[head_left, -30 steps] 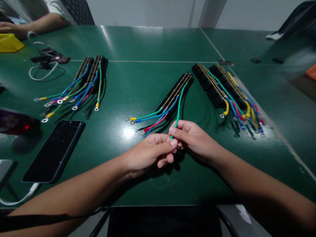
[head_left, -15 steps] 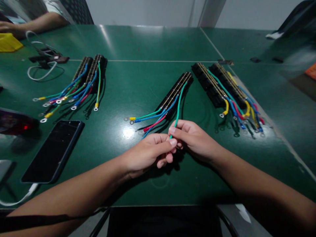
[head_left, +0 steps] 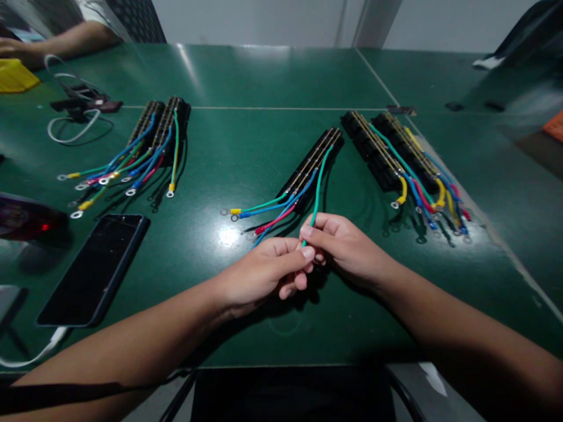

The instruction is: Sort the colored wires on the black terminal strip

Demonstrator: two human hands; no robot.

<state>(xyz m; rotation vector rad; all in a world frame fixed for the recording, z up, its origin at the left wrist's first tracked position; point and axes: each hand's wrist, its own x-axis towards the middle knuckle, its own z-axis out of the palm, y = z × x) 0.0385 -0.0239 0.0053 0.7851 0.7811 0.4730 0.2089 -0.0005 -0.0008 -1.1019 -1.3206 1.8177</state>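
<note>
A black terminal strip (head_left: 310, 167) with gold-coloured rails lies slanted in the middle of the green table. From its far end a green wire (head_left: 321, 176) runs down to my hands. My right hand (head_left: 341, 243) pinches this wire between thumb and fingers. Just below, my left hand (head_left: 275, 266) is closed on the wire's near end, and the fingertips of both hands meet there. The wire's tip is hidden by the fingers. Blue wires and a red wire (head_left: 279, 220) with ring lugs spread from the strip's near end, beyond my left hand.
Two wired strips (head_left: 169, 129) lie at the left, two more (head_left: 387, 149) at the right. A phone (head_left: 94, 269) on a white cable, a dark bottle (head_left: 30, 217) and a grey cable (head_left: 94, 126) are at left. Far left, a person's arm (head_left: 74, 44) rests near a yellow tray (head_left: 16, 76).
</note>
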